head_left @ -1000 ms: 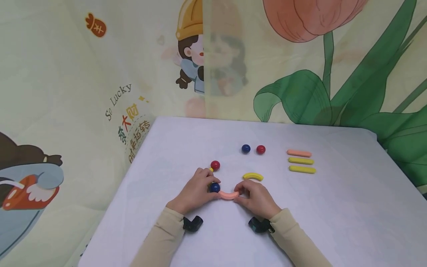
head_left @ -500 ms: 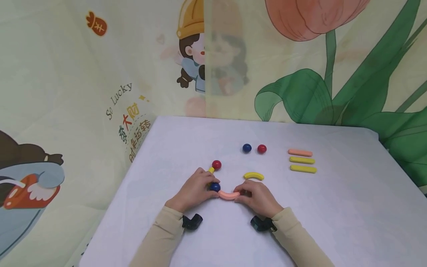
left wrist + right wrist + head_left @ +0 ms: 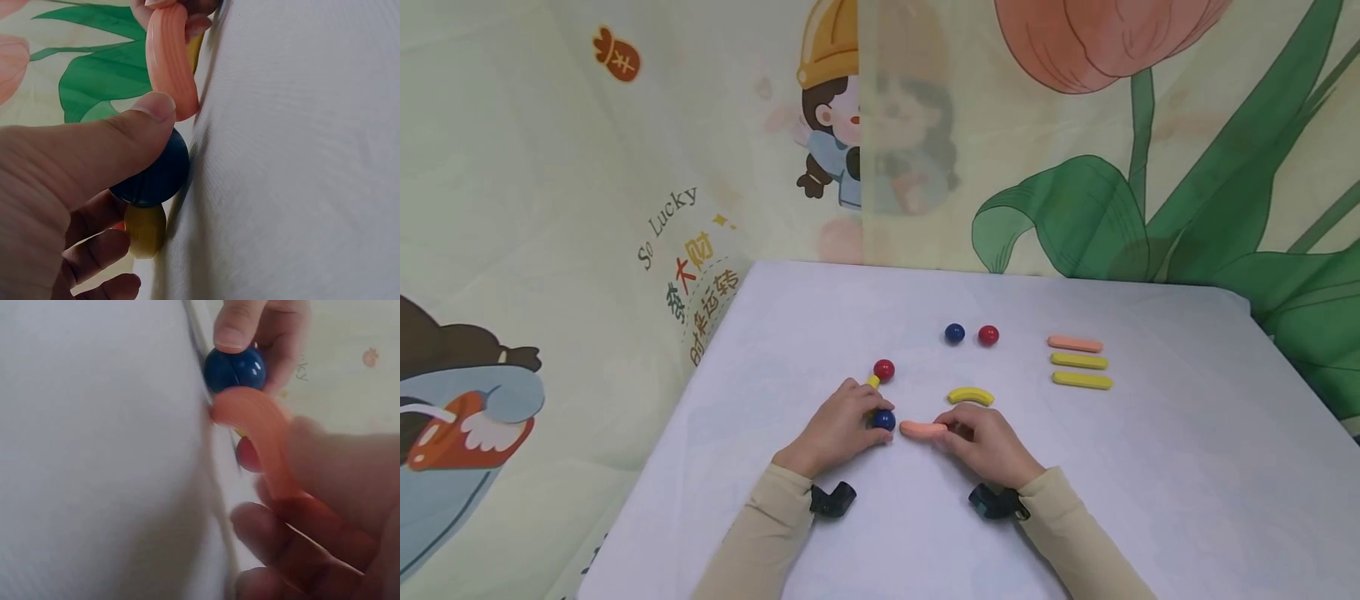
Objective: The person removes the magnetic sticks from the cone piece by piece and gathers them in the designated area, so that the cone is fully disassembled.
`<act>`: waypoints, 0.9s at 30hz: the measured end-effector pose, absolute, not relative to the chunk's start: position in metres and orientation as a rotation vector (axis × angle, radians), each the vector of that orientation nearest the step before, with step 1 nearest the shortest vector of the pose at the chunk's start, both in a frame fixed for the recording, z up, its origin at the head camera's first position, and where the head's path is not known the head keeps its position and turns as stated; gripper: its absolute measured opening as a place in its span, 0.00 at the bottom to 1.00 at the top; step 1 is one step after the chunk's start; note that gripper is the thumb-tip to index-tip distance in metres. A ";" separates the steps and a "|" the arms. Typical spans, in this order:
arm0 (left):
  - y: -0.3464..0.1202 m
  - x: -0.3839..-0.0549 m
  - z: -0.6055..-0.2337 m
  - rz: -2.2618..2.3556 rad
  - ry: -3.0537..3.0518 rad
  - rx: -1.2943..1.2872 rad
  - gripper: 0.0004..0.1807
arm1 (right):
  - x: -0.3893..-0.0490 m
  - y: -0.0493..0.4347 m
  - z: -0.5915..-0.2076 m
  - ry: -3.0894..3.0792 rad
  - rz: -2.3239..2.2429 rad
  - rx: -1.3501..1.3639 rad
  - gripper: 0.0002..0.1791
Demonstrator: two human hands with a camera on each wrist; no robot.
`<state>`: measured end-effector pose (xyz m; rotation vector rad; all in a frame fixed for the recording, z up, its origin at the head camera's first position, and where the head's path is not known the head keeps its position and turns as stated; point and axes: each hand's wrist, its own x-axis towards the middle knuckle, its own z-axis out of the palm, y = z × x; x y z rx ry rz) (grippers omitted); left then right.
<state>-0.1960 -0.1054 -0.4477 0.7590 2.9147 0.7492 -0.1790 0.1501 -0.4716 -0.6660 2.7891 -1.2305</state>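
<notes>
My left hand [image 3: 838, 427] grips a blue ball [image 3: 884, 420] between thumb and fingers, low over the white table. A yellow stick [image 3: 873, 381], partly hidden by the fingers, runs from it toward a red ball [image 3: 884, 370]. In the left wrist view the thumb lies across the blue ball [image 3: 164, 175], with the yellow stick [image 3: 145, 232] beyond. My right hand [image 3: 988, 442] pinches one end of a curved pink stick [image 3: 920, 430]. Its free end points at the blue ball, a small gap showing between them in the head view. The right wrist view shows the pink stick [image 3: 259, 428] arched and blurred.
Behind the hands lies a curved yellow stick [image 3: 971, 396]. Farther back sit another blue ball [image 3: 954, 333] and red ball [image 3: 988, 335]. At the right, a straight pink stick [image 3: 1075, 343] and two straight yellow sticks [image 3: 1081, 380] lie in a row on the table [image 3: 1210, 467].
The pink stick's free end has come away from the blue ball and the stick has turned over, its bend no longer sagging toward me. The left hand has stayed nearly still.
</notes>
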 end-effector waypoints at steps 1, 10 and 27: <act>-0.105 -0.196 -0.448 0.754 2.916 0.760 0.22 | -0.179 0.149 -0.473 2.795 -1.257 -0.669 0.09; -0.104 -0.196 -0.449 0.790 2.902 0.742 0.22 | -0.180 0.149 -0.475 2.793 -1.322 -0.613 0.12; -0.101 -0.195 -0.452 0.777 2.907 0.699 0.22 | -0.182 0.155 -0.473 2.858 -1.252 -0.630 0.17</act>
